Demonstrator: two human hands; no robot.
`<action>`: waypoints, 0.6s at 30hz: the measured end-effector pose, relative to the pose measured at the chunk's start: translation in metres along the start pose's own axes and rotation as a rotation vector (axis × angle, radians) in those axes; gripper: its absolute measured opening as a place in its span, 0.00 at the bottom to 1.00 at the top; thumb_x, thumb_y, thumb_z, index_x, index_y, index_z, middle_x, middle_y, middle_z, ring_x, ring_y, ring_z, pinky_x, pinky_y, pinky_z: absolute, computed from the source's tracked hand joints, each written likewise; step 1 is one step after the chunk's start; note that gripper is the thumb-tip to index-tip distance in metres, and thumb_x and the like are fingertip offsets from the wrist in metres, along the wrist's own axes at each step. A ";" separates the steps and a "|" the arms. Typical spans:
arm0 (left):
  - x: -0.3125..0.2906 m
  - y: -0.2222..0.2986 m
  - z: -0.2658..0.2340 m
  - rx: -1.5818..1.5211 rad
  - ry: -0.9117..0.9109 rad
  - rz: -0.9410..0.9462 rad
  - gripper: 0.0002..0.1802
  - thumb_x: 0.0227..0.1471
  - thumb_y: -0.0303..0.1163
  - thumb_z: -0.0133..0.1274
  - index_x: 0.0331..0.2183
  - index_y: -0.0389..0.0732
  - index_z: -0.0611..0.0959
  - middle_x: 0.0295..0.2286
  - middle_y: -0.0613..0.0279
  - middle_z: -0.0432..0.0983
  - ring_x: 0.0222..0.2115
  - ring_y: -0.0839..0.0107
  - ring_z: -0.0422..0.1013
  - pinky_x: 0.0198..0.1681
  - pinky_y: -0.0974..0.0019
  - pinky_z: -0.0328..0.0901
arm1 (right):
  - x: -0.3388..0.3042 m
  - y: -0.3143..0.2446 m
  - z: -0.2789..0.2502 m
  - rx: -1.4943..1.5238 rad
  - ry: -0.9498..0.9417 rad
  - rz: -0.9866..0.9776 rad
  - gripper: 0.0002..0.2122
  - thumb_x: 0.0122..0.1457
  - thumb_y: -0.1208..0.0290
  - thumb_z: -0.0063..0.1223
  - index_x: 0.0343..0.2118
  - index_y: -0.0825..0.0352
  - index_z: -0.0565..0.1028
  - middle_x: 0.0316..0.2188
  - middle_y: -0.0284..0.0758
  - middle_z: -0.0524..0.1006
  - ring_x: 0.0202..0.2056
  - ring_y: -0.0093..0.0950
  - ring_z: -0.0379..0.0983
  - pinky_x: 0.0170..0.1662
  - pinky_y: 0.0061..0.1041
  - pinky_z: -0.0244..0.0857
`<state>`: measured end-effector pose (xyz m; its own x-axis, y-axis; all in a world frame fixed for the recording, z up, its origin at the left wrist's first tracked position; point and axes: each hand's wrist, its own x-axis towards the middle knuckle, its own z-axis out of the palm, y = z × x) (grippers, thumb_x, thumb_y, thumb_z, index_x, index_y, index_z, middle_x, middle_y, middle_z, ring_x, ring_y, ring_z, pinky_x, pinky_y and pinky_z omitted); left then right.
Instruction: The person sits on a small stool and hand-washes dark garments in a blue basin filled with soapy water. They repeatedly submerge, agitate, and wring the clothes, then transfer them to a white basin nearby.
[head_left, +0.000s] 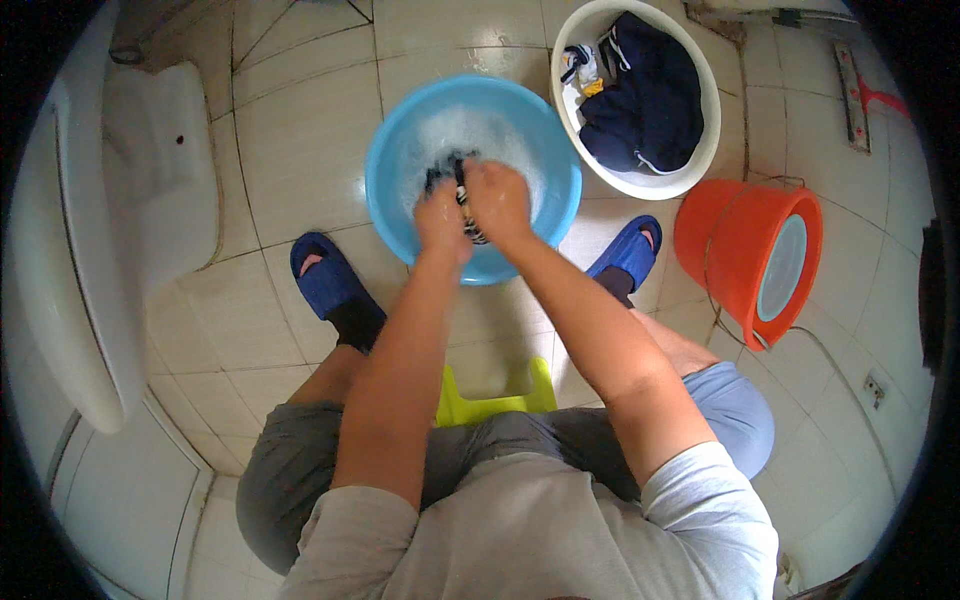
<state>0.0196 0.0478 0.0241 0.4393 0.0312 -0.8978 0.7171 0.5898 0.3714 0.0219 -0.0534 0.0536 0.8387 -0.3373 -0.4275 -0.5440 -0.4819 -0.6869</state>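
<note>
Two hands (440,222) (499,203) gripping one black-and-white cloth (462,197); two basins (388,165) (711,130), one orange bucket (735,255).

Beige tiled floor (305,130), pale tiled wall (835,455)

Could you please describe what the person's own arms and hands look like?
The left hand and right hand are bare, with no gloves. Both forearms are uncovered too. The left sleeve and right sleeve are short, plain and light grey, ending above the elbows.

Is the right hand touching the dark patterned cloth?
Touching. The head view shows the right hand closed against the dark patterned cloth, with no gap between them.
</note>
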 end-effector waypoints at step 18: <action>0.058 -0.010 -0.022 -0.276 -0.286 -0.088 0.31 0.71 0.53 0.48 0.61 0.39 0.80 0.57 0.51 0.80 0.57 0.48 0.78 0.61 0.43 0.74 | -0.003 -0.014 0.003 -0.141 -0.104 -0.103 0.20 0.56 0.58 0.65 0.48 0.64 0.84 0.51 0.52 0.80 0.49 0.57 0.80 0.55 0.49 0.76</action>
<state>0.0264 0.0616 -0.0370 0.5433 -0.2317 -0.8070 0.6038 0.7757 0.1838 0.0270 -0.0430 0.0631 0.8843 -0.1987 -0.4226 -0.4473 -0.6203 -0.6444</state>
